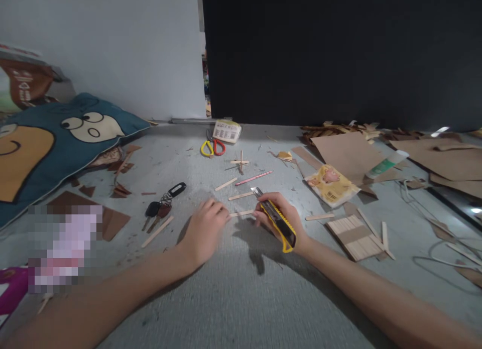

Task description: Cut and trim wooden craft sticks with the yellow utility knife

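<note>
My right hand [284,213] is closed around a yellow and black utility knife [278,219], its short blade showing at the far end. A wooden craft stick [241,214] lies level between my hands. The fingers of my left hand [207,226] pinch its left end, and my right fingertips meet its right end. Just beyond it are another craft stick [241,196], a shorter-looking one [226,184] and a pink and white pencil [254,178]. Farther back, a few sticks form a small crossed piece [240,162].
At right, a bundle of craft sticks [354,236] lies near a yellow packet [331,185], brown cardboard [339,153] and a glue tube [387,164]. Scissors [213,148] lie at the back. Keys [160,208] and a blue cushion [75,138] are on the left.
</note>
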`<state>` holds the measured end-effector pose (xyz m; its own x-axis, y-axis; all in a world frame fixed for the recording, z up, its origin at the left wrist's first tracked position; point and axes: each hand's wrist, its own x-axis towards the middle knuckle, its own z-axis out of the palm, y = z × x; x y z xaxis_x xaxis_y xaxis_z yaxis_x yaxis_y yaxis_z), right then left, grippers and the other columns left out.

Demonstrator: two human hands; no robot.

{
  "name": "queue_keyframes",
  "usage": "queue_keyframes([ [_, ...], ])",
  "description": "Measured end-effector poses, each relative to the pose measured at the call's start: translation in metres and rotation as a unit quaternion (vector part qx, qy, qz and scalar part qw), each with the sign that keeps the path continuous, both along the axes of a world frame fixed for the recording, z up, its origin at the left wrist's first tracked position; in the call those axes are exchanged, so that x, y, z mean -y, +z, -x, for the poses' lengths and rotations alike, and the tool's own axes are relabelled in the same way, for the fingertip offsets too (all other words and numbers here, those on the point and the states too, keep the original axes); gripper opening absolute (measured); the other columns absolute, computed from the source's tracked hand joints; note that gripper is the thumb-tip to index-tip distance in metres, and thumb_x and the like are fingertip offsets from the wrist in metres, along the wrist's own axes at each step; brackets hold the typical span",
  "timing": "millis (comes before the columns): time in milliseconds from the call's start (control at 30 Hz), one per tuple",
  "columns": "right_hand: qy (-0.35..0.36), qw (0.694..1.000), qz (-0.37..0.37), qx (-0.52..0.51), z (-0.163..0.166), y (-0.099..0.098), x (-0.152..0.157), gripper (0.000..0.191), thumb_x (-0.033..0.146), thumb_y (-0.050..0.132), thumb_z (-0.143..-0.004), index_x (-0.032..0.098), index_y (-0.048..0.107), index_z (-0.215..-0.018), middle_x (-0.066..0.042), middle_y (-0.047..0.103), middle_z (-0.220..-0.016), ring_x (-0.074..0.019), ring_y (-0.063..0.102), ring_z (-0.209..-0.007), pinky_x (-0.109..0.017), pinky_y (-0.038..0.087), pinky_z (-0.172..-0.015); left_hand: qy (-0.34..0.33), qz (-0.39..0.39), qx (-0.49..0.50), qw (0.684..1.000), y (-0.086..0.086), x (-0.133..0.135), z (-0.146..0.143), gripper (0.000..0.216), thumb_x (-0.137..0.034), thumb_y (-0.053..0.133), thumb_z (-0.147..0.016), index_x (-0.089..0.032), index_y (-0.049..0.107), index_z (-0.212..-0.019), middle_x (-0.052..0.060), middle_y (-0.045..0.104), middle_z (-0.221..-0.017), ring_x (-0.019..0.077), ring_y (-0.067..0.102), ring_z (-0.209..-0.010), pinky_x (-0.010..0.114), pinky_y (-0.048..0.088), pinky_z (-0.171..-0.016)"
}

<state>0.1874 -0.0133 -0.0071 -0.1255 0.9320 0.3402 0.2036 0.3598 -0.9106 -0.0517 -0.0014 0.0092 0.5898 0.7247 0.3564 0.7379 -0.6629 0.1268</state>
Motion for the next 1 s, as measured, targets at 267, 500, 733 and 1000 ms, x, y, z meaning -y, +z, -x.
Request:
queue_keyframes([
  [267, 0.104, 0.986, 0.077, -0.102, 0.0, 0.01, 0.001, 0.035, 0.045, 0.065, -0.097, 0.031, 0.052, -0.127, -0.009, 0.073, -0.122, -0.0215, 0.077, -0.087, -0.04, 0.063, -0.08, -0.01, -0.027, -0.104, 0.994, -0.001, 0.001, -0.005, 0.023, -0.006, 0.052, -0.103, -0.013, 0.072, -0.093, 0.011, 0.068, -0.093, 0.0288, 0.064, -0.096, 0.041, 0.053, -0.08],
  [500, 0.077, 0.985, 0.092, -0.126, -0.005, 0.024, 0.003, 0.037, 0.044, 0.054, -0.1, 0.033, 0.048, -0.136, -0.009, 0.066, -0.129, -0.0178, 0.076, -0.073, -0.035, 0.064, -0.065, 0.025, 0.011, -0.133, 0.991, 0.005, 0.003, -0.009, 0.027, 0.005, 0.046, -0.097, -0.012, 0.068, -0.097, 0.011, 0.067, -0.096, 0.0266, 0.064, -0.094, 0.036, 0.052, -0.077],
  [733, 0.015, 0.986, 0.06, 0.155, -0.014, 0.033, 0.037, 0.051, 0.033, 0.053, -0.104, 0.029, 0.042, -0.154, -0.008, 0.076, -0.106, -0.0159, 0.07, -0.061, -0.028, 0.056, -0.054, -0.015, 0.05, -0.167, 0.984, 0.016, 0.006, -0.008, 0.027, 0.007, 0.047, -0.095, -0.013, 0.066, -0.097, 0.01, 0.066, -0.101, 0.0248, 0.064, -0.097, 0.034, 0.054, -0.079],
  [1000, -0.041, 0.929, -0.096, 0.356, -0.008, 0.011, 0.05, 0.038, 0.032, 0.049, -0.106, 0.027, 0.073, -0.135, -0.009, 0.076, -0.091, -0.0213, 0.069, -0.064, -0.032, 0.056, -0.059, -0.033, 0.051, -0.09, 0.994, 0.009, 0.005, -0.004, 0.028, 0.004, 0.043, -0.099, -0.013, 0.066, -0.094, 0.009, 0.064, -0.097, 0.0234, 0.065, -0.094, 0.034, 0.055, -0.077],
])
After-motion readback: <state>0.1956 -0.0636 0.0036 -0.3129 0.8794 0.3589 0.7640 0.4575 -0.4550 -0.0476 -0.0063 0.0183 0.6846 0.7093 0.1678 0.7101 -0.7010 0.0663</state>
